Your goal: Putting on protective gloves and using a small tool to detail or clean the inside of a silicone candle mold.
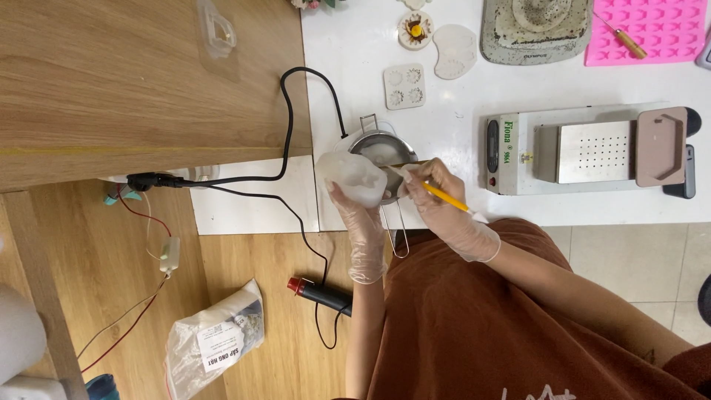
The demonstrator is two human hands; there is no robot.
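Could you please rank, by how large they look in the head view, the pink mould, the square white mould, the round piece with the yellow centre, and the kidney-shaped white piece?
1. Pink mould, though the frame crops it.
2. Kidney-shaped white piece and square white mould: too alike to rank.
3. Round piece with the yellow centre.

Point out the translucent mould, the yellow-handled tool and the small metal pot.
translucent mould [354,176], head view, its upper face.
yellow-handled tool [444,196], head view, mid handle.
small metal pot [379,142], head view, its far rim.

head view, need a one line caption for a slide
Gloved left hand holds a white mould over a small metal pot; right hand works it with a yellow-handled tool.
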